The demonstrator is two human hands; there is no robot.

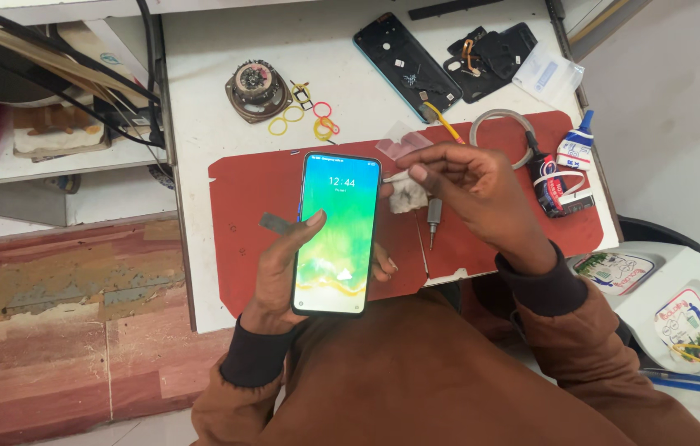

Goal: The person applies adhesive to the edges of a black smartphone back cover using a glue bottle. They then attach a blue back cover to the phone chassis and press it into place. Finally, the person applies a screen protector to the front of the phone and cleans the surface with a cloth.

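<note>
Now powered up: lit phone (338,235) cradled in left hand (280,277), right hand (470,190) pinching small white tab (395,176) at its top corner; opened phone (406,66) untouched on desk (201,132).

- A phone repair workshop, judging by the white workbench (201,149).
- On its red work mat (251,198): a small screwdriver (432,219).
- Beyond the mat: an opened phone body (406,66), a loose speaker (256,87), a glue bottle (575,147).

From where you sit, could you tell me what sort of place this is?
Probably a phone repair bench: the left hand holds a lit phone, an opened phone lies on the table, beside a screwdriver.
</note>
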